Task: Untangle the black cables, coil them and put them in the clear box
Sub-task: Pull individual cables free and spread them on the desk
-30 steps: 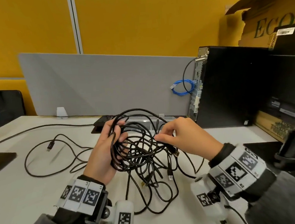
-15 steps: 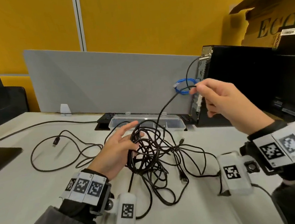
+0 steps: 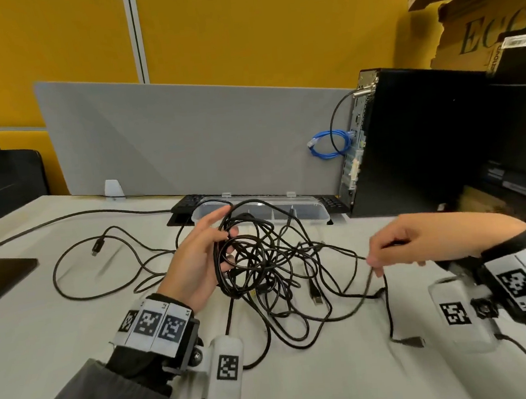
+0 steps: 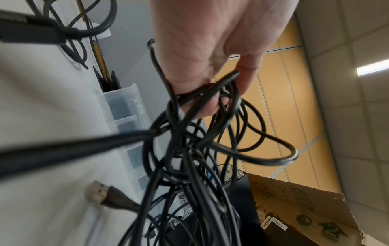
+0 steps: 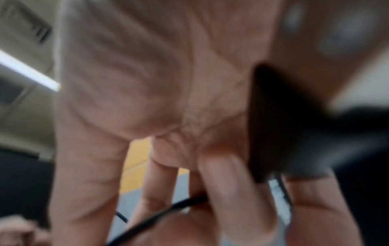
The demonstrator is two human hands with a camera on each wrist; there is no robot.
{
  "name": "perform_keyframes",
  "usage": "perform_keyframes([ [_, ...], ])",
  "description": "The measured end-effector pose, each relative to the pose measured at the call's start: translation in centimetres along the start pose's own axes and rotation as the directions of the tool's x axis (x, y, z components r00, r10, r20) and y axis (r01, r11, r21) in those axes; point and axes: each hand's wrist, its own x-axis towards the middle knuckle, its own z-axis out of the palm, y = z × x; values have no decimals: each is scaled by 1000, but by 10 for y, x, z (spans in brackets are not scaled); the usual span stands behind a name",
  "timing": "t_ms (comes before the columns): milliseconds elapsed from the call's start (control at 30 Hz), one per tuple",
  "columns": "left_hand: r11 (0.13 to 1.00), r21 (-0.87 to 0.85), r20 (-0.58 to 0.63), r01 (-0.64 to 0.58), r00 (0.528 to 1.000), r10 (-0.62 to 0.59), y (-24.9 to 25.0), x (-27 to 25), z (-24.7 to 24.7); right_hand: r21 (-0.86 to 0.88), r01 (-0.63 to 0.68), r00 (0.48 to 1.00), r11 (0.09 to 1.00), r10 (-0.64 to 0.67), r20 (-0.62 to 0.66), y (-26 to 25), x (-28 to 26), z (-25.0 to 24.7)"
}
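A tangle of black cables hangs from my left hand just above the white table. In the left wrist view the fingers curl round several loops of the tangle. My right hand is low at the right and pinches one strand drawn out of the tangle. That strand's tail drops to a plug on the table. The right wrist view is blurred but shows the strand between the fingers. The clear box lies open-topped behind the tangle. A USB plug dangles below the tangle.
Another loose black cable loops across the table at the left, its plug lying flat. A black keyboard and a grey divider stand behind the box. A black computer tower and a cardboard box fill the right.
My right hand has come down from up near the tower to low over the table at the right, still pinching a strand. The left hand has kept the tangle.
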Motion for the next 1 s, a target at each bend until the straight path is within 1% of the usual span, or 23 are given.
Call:
perform_keyframes([
  [67,1000,-6,-22,-12,1000,12,0,0,1,-178,-142,988,974,128,-86,11,5,5],
  [100,1000,2,-23,-16,1000,16,0,0,2,-223,-190,976,956,159,-147,14,9,9],
  [167,999,28,-20,-28,999,28,-1,-1,3,-304,-220,958,927,147,-245,9,17,20],
  [233,998,48,-13,-41,999,41,-1,-2,3,-381,-166,938,910,26,-347,-1,26,32],
  [267,998,53,-4,-45,999,45,0,-3,4,-366,-103,912,925,-59,-406,-9,30,38],
  [333,998,48,19,-50,999,49,1,-4,5,-250,70,838,966,-193,-511,-27,38,48],
  [367,998,41,29,-49,998,47,1,-4,5,-199,138,805,970,-227,-548,-37,42,53],
  [400,999,28,41,-44,998,43,2,-5,6,-164,175,784,971,-238,-573,-45,47,58],
  [467,999,-3,73,-34,997,34,3,-5,6,-145,194,759,970,-242,-604,-56,58,66],
  [600,997,-81,121,-15,992,25,5,-7,7,-135,158,728,978,-208,-654,-64,70,68],
  [700,992,-123,147,-12,989,30,6,-8,7,-207,112,722,972,-222,-656,-66,74,69],
  [767,988,-153,152,-10,988,34,6,-8,7,-222,117,720,968,-236,-653,-66,77,70],
  [800,986,-167,154,-13,987,39,7,-8,7,-170,146,717,975,-223,-661,-65,77,69],
  [833,986,-167,158,-24,986,51,7,-8,5,-74,192,710,979,-191,-678,-65,76,68],
  [900,993,-98,163,-63,983,79,8,-9,4,149,304,679,941,-105,-726,-63,71,62],
  [933,996,-42,156,-78,984,84,7,-9,4,226,350,652,909,-63,-756,-61,68,57],
  [1000,995,45,118,-90,989,84,5,-9,5,302,410,587,861,4,-809,-57,62,47],
])
